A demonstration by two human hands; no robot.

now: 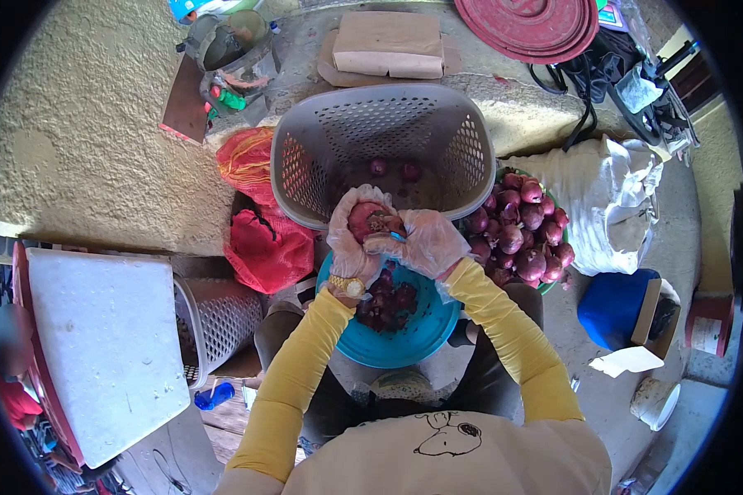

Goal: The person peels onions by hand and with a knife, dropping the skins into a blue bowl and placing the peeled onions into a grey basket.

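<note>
In the head view, my left hand [353, 257], in a clear plastic glove, is wrapped round a red onion [365, 221]. My right hand [436, 241], gloved the same way, is closed against the onion's right side on what looks like a small knife [398, 237]; only a bit of blue shows, the rest hidden by fingers. Below both hands is a turquoise basin [371, 351] with dark onion skins [388, 307] inside. Just beyond them stands a grey perforated basket [381, 99] with a few onions on its floor. Many red onions [530, 227] fill a green-rimmed container at right.
A red mesh sack [268, 252] lies left of the basket, a white sack [598, 198] right of the onions. Further out are a white foam lid [107, 355], a second basket [223, 318], a blue container [615, 309] and a cardboard box [388, 43]. A person [12, 371] is at far left.
</note>
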